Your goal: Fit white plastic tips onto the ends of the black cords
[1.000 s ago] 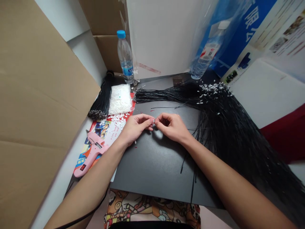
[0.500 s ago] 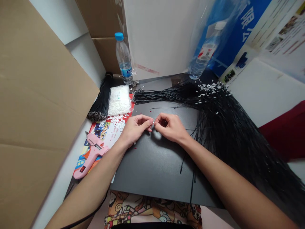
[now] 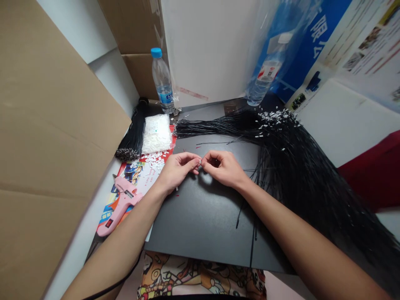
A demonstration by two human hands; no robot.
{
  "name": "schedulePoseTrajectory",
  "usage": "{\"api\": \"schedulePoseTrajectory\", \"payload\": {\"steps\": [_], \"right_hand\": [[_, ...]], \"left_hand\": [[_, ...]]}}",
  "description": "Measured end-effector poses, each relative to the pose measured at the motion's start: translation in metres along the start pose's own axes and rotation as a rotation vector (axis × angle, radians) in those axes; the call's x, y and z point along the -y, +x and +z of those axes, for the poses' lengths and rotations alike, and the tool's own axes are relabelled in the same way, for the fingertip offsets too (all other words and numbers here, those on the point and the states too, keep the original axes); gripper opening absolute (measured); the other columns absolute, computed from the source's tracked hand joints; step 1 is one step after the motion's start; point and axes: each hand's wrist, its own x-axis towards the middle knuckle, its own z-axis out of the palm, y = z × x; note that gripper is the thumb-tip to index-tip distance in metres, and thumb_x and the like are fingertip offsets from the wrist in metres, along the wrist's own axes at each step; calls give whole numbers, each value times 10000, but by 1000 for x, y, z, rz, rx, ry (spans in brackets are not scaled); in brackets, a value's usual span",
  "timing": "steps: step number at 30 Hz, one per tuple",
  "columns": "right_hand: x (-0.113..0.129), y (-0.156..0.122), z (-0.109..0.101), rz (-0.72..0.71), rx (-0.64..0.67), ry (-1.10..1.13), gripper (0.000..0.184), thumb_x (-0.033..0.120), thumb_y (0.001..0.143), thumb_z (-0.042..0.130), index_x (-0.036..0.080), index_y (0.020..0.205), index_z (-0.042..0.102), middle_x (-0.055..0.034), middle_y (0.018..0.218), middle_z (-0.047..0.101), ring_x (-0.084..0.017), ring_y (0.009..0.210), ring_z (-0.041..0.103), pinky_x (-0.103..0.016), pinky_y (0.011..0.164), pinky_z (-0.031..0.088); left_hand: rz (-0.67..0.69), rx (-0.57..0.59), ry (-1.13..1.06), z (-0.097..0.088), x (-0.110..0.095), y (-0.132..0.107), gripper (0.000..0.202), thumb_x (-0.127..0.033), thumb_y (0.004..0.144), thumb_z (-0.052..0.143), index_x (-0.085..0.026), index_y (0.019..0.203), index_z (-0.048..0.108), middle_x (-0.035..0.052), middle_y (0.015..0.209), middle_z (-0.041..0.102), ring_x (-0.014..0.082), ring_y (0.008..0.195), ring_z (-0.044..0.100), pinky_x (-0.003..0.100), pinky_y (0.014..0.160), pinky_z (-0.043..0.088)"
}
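My left hand [image 3: 180, 168] pinches a tiny white connector [image 3: 200, 161] between thumb and forefinger above the dark tabletop. Right beside it, my right hand [image 3: 221, 166] is closed in a pinch, its fingertips almost touching the connector. Whatever those right fingers grip is too small to make out. Loose white connectors [image 3: 153, 161] lie scattered left of my left hand, below a clear bag of white pieces [image 3: 156, 134]. Behind both hands stretches a bundle of thin black wires [image 3: 215, 126], and many white-tipped wire ends [image 3: 275, 119] are heaped to the right.
A pink glue gun [image 3: 117, 208] rests on printed sheets at the left. Two plastic bottles, one blue-capped [image 3: 163, 85] and one white-capped [image 3: 265, 77], stand at the back. A large mass of black wires [image 3: 306, 179] covers the right side. Cardboard [image 3: 62, 108] rises at the left.
The view has shifted very slightly, so the scene sits a little lower. Both hands keep the same pinch, their fingertips still together around the tiny connector.
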Motion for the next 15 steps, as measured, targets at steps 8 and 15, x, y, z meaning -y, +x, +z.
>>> {"api": "schedulePoseTrajectory", "payload": {"steps": [8, 15], "right_hand": [[-1, 0, -1, 16, 32, 33, 164, 290, 768, 597, 157, 686, 649, 26, 568, 556, -84, 537, 441, -216, 533, 346], [3, 0, -2, 27, 26, 39, 161, 275, 761, 591, 150, 677, 648, 13, 569, 549, -94, 543, 431, -244, 533, 351]], "left_hand": [[-6, 11, 2, 0, -3, -1, 243, -383, 730, 801, -159, 813, 756, 16, 703, 684, 129, 623, 598, 279, 661, 497], [-13, 22, -1, 3, -8, -4, 127, -302, 773, 746, -176, 774, 759, -15, 654, 668, 113, 616, 577, 247, 660, 466]]}}
